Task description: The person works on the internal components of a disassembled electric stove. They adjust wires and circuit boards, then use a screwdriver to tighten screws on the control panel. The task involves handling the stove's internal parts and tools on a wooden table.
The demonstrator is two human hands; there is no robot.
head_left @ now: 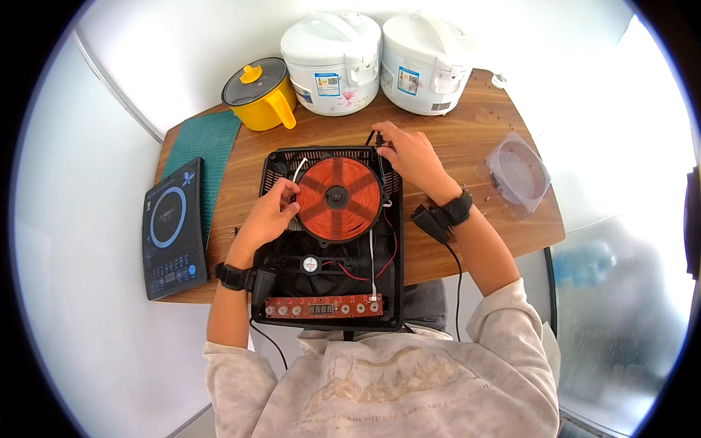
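The opened black lower housing of an induction cooker [396,263] lies in front of me, reaching over the table's near edge. A round copper coil [321,208] sits in its far half. My left hand [272,213] is at the coil's left rim, thumb and fingers apart, close to a white wire [299,169]. At the housing's far right corner, my right hand [412,157] is closed, pinching a black power cord [379,139] between thumb and fingers. Nearer me in the housing are a black fan [292,281] and a red control board [321,307].
A cooker's glass top panel [175,226] leans on a green cutting mat [201,146] at left. A yellow pot [266,102] and two white rice cookers [332,66] [423,66] line the back. A clear plastic tray [517,175] and scattered screws lie at right on the wooden table [467,139].
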